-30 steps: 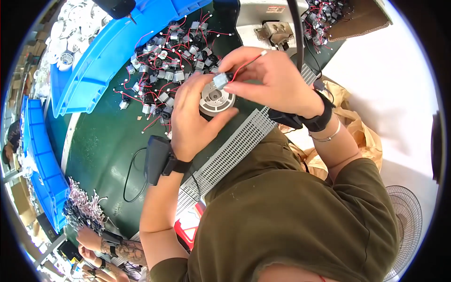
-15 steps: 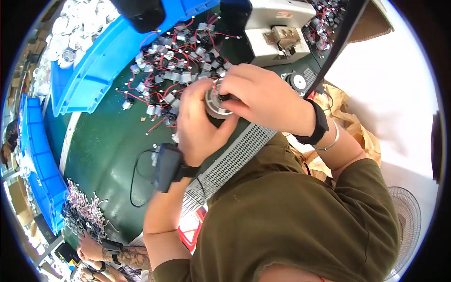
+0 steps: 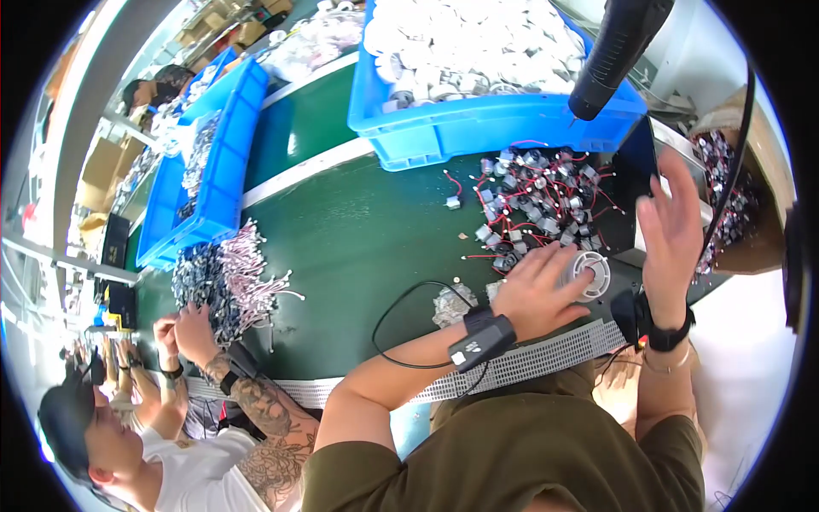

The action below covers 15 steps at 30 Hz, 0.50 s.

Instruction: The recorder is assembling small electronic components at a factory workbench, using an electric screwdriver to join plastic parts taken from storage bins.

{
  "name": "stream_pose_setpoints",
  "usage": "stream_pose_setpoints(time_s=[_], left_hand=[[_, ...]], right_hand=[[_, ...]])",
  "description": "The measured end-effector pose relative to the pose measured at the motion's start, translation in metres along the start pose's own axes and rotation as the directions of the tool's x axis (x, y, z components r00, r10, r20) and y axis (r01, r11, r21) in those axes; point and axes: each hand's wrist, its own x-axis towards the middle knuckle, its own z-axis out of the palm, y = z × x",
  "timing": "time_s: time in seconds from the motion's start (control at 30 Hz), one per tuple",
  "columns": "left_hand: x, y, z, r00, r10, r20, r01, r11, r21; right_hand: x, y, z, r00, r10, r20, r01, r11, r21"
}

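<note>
My left hand (image 3: 539, 292) grips a round white plastic housing (image 3: 600, 275) with a spoked rim, low over the green work surface. My right hand (image 3: 671, 239) is raised to the right of it, fingers apart, holding nothing. Just beyond the left hand lies a heap of small grey motors (image 3: 546, 200) with red wires. A black electric screwdriver (image 3: 618, 60) hangs at the upper right, bit pointing down, apart from both hands. Next to my left wrist sits a small pile of silvery bits (image 3: 452, 305), too small to name surely.
A blue bin (image 3: 495, 132) full of white round parts stands at the back. More blue bins (image 3: 230, 162) stand left. A co-worker's hands (image 3: 192, 333) touch bundled wires (image 3: 243, 282) at left. A cardboard box (image 3: 759, 205) with more motors stands far right. A perforated grey strip (image 3: 546, 363) edges the table.
My right hand has let go of the housing and moved up and right, its fingers spreading. My left hand keeps the housing. The view has swung left and up, showing the screwdriver and co-worker.
</note>
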Motion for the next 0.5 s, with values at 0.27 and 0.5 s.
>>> stream_pose_setpoints(time_s=[0.27, 0.5], left_hand=[[0.01, 0.0, 0.014, 0.999, 0.008, -0.034, -0.011, 0.996, -0.087], [0.005, 0.0, 0.012, 0.998, 0.012, -0.067, -0.019, 0.994, -0.108]], right_hand=[[0.15, 0.001, 0.047, 0.966, 0.032, 0.258, -0.126, 0.927, 0.354], [0.105, -0.018, 0.002, 0.935, 0.012, 0.355, -0.208, 0.828, 0.521]])
